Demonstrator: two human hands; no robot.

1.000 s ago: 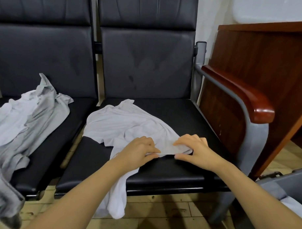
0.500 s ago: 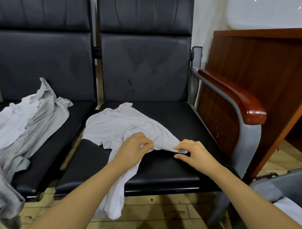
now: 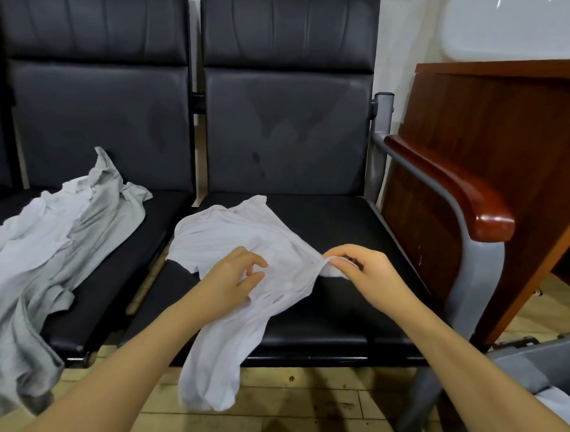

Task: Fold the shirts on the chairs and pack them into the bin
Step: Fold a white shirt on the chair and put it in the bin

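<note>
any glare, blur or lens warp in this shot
Head view: wide-angle warp bows the wooden armrest and desk panel; glare streaks on the white surface at top right; soft sheen on the chair back; both hands look sharp.

Head view: one wide-angle camera, looking forward and down

The single camera sat on the person's head and faced the row of black chairs, pitched down so that the right chair seat (image 3: pixel 335 214) filled the middle of the picture and the plank floor (image 3: pixel 284 409) ran along the near edge. It stood close: both forearms entered from the bottom corners, and the left hand (image 3: pixel 229 279) and right hand (image 3: pixel 363 271) met over the white shirt (image 3: pixel 232 237) near the centre. The left chair seat (image 3: pixel 123 263) lay at the left edge, the wooden armrest (image 3: pixel 454 190) at the right, and the grey bin (image 3: pixel 521 366) was cut by the near right corner. Straight edges bowed toward the borders. There was no second view to share anything with.
</note>
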